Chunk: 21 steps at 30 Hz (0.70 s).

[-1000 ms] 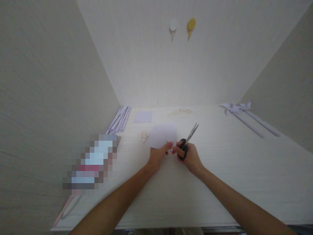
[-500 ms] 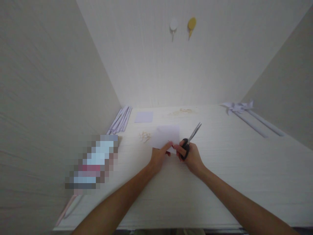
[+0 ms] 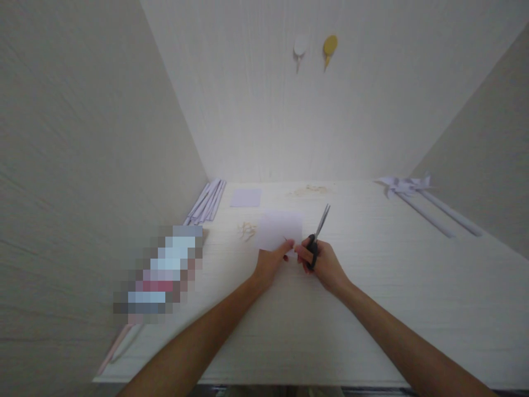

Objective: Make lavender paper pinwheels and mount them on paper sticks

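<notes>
On the desk (image 3: 413, 309), scraps (image 3: 247, 231) lie left of the sheet (image 3: 280, 226); behind the scraps sits a paper square (image 3: 246, 197), with paper sticks (image 3: 209, 202) to its left and pinwheels (image 3: 405, 186) far to its right.

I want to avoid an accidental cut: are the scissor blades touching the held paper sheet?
Apart. The head view shows a strip of tabletop between the scissor blades and the right edge of the paper sheet.
</notes>
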{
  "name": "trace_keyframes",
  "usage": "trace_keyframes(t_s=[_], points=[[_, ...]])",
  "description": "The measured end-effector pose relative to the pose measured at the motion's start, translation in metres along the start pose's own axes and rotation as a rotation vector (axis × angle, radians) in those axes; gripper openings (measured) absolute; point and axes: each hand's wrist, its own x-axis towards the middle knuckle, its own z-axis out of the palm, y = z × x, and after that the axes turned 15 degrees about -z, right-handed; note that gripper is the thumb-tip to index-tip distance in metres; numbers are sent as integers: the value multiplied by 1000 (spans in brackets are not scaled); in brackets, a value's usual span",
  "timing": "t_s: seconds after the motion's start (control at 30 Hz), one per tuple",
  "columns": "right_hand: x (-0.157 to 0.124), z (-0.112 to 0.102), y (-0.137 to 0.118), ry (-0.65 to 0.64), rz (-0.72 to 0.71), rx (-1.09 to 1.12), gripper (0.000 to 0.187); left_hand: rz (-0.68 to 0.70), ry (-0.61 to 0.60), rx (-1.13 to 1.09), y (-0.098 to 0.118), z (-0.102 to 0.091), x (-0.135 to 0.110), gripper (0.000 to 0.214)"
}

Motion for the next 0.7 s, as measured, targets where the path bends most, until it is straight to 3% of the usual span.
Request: trace_keyframes(t_s=[0.13,0.37,0.7], points=[[1,-6,0,-97,56,36,28,39,103,-98,3,-8,15,15],[-3,-12,-9,-229,95,51,32,105,55,-339,11,-20,31,19],[-15,-3,-20,-357,235,74,36,117,32,-401,13,-21,31,14]])
